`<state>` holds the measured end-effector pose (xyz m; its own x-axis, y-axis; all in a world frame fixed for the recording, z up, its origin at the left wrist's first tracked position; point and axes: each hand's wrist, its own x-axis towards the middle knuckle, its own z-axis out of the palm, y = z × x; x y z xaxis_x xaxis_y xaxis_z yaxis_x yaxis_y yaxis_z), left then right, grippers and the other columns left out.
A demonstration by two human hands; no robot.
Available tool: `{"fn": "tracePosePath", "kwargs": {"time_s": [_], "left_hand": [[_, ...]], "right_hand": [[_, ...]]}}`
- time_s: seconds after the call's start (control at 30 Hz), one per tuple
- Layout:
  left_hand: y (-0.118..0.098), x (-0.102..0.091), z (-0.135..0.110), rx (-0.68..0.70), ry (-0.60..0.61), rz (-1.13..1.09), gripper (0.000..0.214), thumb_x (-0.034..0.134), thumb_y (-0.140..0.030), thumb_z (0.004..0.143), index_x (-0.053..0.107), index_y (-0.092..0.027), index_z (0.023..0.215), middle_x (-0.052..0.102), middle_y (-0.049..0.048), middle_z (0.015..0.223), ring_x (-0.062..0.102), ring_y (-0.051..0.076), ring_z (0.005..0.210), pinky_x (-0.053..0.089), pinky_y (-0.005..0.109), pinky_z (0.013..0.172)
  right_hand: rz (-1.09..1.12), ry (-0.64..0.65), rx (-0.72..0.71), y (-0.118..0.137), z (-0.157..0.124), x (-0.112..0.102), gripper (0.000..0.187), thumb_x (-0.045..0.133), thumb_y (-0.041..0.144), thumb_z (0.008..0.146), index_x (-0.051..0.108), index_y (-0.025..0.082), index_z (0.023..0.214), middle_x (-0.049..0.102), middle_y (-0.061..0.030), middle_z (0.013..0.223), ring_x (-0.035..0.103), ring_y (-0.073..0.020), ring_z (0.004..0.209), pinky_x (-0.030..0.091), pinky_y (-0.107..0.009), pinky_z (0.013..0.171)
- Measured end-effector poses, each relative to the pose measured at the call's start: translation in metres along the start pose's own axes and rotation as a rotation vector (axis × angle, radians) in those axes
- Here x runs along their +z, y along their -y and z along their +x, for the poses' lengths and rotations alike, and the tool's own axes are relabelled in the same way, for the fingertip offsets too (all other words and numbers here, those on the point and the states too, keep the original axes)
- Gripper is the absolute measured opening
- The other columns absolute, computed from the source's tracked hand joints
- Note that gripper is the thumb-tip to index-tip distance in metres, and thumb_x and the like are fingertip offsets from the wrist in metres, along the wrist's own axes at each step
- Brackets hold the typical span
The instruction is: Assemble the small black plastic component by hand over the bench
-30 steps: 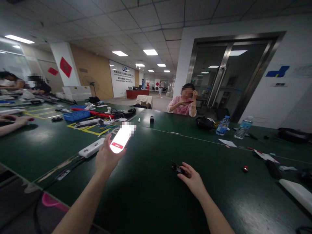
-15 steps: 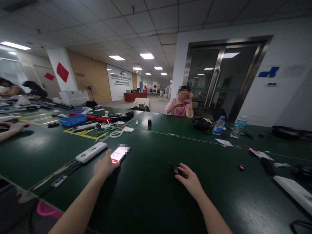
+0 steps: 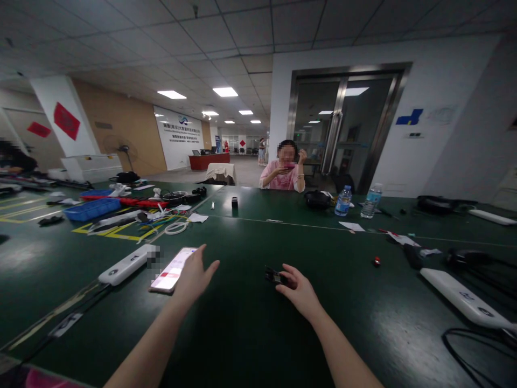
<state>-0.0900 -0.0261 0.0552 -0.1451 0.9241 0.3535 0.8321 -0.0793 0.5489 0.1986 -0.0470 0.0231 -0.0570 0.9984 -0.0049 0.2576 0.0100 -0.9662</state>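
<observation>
A smartphone (image 3: 169, 274) with a lit screen lies on the dark green table (image 3: 238, 334). My left hand (image 3: 196, 275) is just right of it, fingers stretched and thumb apart, partly covering the phone's right edge. Nothing shows in that hand. In my right hand (image 3: 299, 291), thumb and fingers close on a small black object (image 3: 275, 276) with thin prongs at its far end. Its exact kind is too small to tell.
White power strips lie left (image 3: 127, 265) and right (image 3: 464, 299). Ahead stand a small black box (image 3: 235, 202) and water bottles (image 3: 343, 201). A blue tray (image 3: 92, 209) and tangled cables are at left. A person in pink (image 3: 281, 175) sits opposite. A small red object (image 3: 377, 262) lies right.
My left hand has let go of the phone, which now lies on the table, and has moved to its right. My right hand keeps the black object. The view has turned right.
</observation>
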Motion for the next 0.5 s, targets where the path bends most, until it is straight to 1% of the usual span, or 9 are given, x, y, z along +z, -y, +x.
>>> {"fn": "tracePosePath", "kwargs": {"time_s": [0.03,0.07,0.13,0.2,0.27,0.3,0.33,0.37,0.5], "left_hand": [[-0.014,0.012,-0.002,0.018,0.047,-0.138,0.062,0.048,-0.045,0.074,0.04,-0.007,0.122,0.046,0.0201,0.127,0.038,0.03,0.121,0.028,0.041,0.1],[-0.027,0.025,-0.005,0.0,0.101,-0.289,0.059,0.052,-0.045,0.072,0.044,-0.009,0.118,0.047,0.0187,0.125,0.039,0.03,0.121,0.028,0.041,0.1],[-0.053,0.051,-0.011,-0.107,0.233,-0.637,0.05,0.055,-0.046,0.071,0.052,-0.012,0.109,0.052,0.0172,0.119,0.043,0.029,0.117,0.029,0.039,0.099],[-0.075,0.073,-0.019,-0.337,0.453,-1.023,0.045,0.052,-0.049,0.074,0.053,-0.014,0.103,0.058,0.0162,0.109,0.052,0.026,0.106,0.036,0.038,0.092],[-0.091,0.087,-0.026,-0.592,0.648,-1.292,0.048,0.044,-0.055,0.077,0.05,-0.015,0.102,0.061,0.0148,0.098,0.06,0.023,0.087,0.044,0.037,0.08],[-0.095,0.091,-0.029,-0.657,0.732,-1.37,0.048,0.041,-0.056,0.078,0.049,-0.016,0.103,0.062,0.0129,0.093,0.062,0.02,0.077,0.046,0.036,0.075],[-0.097,0.093,-0.031,-0.681,0.819,-1.446,0.048,0.039,-0.056,0.079,0.047,-0.017,0.105,0.063,0.0112,0.091,0.062,0.018,0.071,0.046,0.034,0.073],[-0.097,0.094,-0.033,-0.676,0.868,-1.523,0.046,0.039,-0.054,0.08,0.046,-0.018,0.107,0.063,0.0094,0.09,0.062,0.016,0.068,0.046,0.033,0.072],[-0.089,0.091,-0.037,-0.638,0.98,-1.697,0.044,0.037,-0.049,0.083,0.043,-0.019,0.115,0.063,0.0094,0.094,0.064,0.018,0.075,0.044,0.033,0.079]], "right_hand": [[0.003,0.008,-0.02,0.002,-0.001,0.001,0.056,0.065,0.024,0.066,0.047,0.024,0.119,0.06,-0.004,0.115,0.054,-0.024,0.108,0.039,-0.043,0.094],[0.0,0.019,-0.047,0.003,-0.002,0.002,0.054,0.065,0.023,0.066,0.048,0.024,0.117,0.06,-0.004,0.114,0.054,-0.0233,0.108,0.039,-0.043,0.094],[-0.022,0.017,-0.112,0.005,-0.005,0.004,0.047,0.065,0.022,0.066,0.052,0.025,0.111,0.061,-0.0027,0.112,0.053,-0.0222,0.108,0.039,-0.041,0.094],[-0.056,-0.003,-0.182,0.006,-0.007,0.006,0.043,0.066,0.019,0.065,0.055,0.024,0.106,0.063,-0.0025,0.106,0.057,-0.0214,0.102,0.041,-0.039,0.091],[-0.102,-0.008,-0.248,0.006,-0.007,0.007,0.036,0.064,0.018,0.066,0.059,0.024,0.1,0.064,-0.002,0.102,0.059,-0.021,0.097,0.043,-0.039,0.088],[-0.113,-0.005,-0.27,0.005,-0.007,0.007,0.034,0.063,0.017,0.066,0.06,0.025,0.099,0.064,-0.0015,0.103,0.058,-0.0207,0.098,0.043,-0.039,0.089],[-0.116,-0.007,-0.287,0.004,-0.007,0.007,0.032,0.063,0.016,0.066,0.061,0.025,0.096,0.063,-0.0013,0.105,0.057,-0.0205,0.099,0.042,-0.039,0.09],[-0.115,-0.009,-0.299,0.003,-0.006,0.007,0.031,0.062,0.014,0.066,0.062,0.025,0.095,0.063,-0.0012,0.106,0.057,-0.0202,0.101,0.041,-0.039,0.092],[-0.157,-0.025,-0.336,0.0,-0.004,0.006,0.028,0.064,0.012,0.063,0.065,0.024,0.089,0.063,-0.0026,0.106,0.056,-0.0203,0.103,0.039,-0.039,0.094]]}}
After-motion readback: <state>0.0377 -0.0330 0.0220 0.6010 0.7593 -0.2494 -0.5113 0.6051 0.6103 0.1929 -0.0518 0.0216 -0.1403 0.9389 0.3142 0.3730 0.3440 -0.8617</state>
